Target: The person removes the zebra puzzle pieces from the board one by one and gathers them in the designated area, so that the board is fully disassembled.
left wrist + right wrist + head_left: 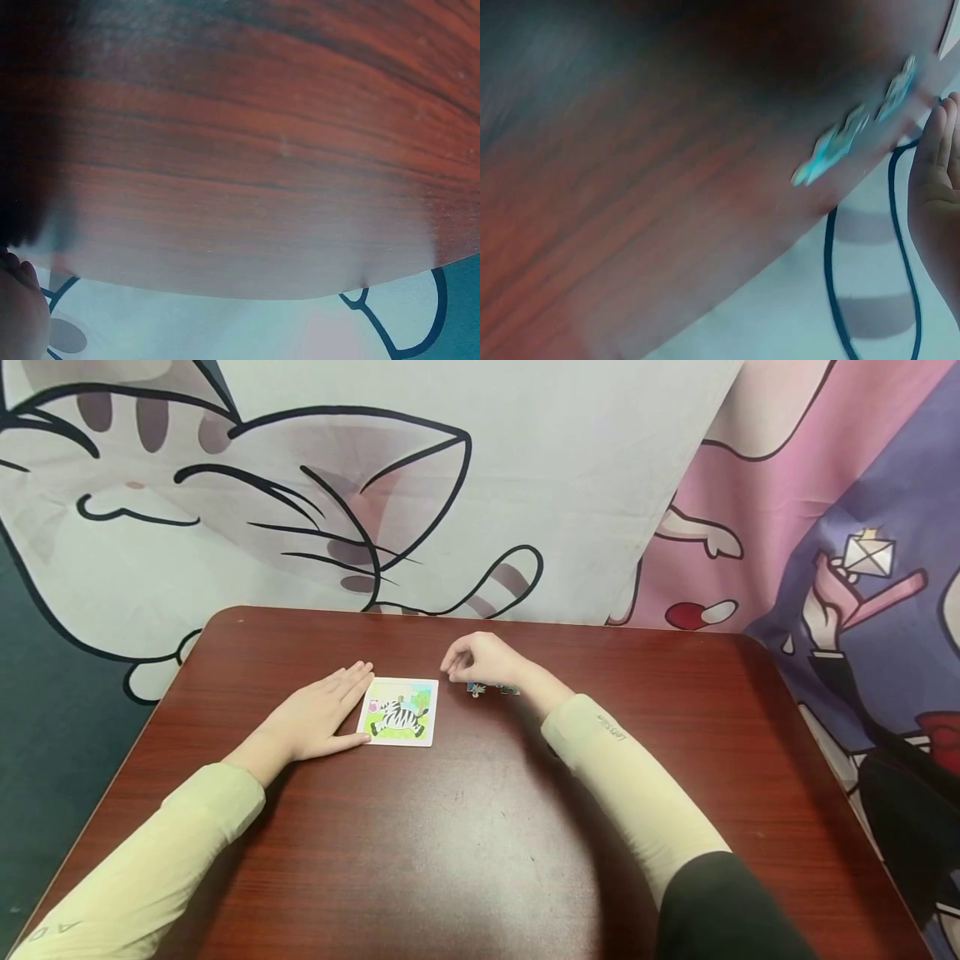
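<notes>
In the head view, a square zebra picture card (400,713) with a white border lies flat on the table. My left hand (318,714) rests palm down at its left, fingers stretched out and the fingertips and thumb at the card's left edge. To the card's right, my right hand (483,658) hovers with bent fingers, the thumb near the index finger and nothing visible between them. Small colourful jigsaw pieces (476,690) lie under it, partly hidden by hand and wrist. Those jigsaw pieces (832,152) also show in the right wrist view, beside the right hand (937,172).
A reddish-brown wooden table (420,860) carries everything. Behind its far edge hangs a white cloth (585,468) printed with a cartoon cat. At the right are a pink and purple printed cloth (847,527) and a dark object (900,835) beyond the table's edge.
</notes>
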Demonstrator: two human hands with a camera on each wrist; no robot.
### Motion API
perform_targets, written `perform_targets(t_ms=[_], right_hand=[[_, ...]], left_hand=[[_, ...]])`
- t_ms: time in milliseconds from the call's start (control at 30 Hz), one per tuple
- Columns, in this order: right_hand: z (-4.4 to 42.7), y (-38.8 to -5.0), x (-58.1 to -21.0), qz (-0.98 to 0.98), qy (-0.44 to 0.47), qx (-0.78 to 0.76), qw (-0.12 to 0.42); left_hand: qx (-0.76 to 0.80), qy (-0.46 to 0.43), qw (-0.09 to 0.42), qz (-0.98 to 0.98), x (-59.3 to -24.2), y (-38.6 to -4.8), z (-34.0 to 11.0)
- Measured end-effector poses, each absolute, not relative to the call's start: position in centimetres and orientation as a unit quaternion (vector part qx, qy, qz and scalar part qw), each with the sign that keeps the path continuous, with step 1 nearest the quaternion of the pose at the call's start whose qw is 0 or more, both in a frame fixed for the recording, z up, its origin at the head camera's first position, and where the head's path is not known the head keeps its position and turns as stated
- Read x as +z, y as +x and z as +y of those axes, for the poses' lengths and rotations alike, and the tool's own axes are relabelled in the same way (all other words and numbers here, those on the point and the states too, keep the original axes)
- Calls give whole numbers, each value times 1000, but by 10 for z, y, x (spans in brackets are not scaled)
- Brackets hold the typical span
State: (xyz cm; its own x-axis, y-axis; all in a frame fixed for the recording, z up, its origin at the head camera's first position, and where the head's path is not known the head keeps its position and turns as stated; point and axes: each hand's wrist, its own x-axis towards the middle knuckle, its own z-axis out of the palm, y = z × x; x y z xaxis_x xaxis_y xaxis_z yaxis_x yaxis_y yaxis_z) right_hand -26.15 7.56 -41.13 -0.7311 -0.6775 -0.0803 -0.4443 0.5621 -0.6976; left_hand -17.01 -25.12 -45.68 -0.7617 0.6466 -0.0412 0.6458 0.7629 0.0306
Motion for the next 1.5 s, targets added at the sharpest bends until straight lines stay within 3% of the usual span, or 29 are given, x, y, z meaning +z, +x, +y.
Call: perform_targets(t_ms=[467, 1500], right_hand=[[39, -251, -423, 860, -330, -344, 184], [22, -253, -430, 866, -371, -286, 173]], left_hand=[[7, 340, 26, 940, -457, -170, -251], [13, 331, 35, 943, -459, -171, -253]])
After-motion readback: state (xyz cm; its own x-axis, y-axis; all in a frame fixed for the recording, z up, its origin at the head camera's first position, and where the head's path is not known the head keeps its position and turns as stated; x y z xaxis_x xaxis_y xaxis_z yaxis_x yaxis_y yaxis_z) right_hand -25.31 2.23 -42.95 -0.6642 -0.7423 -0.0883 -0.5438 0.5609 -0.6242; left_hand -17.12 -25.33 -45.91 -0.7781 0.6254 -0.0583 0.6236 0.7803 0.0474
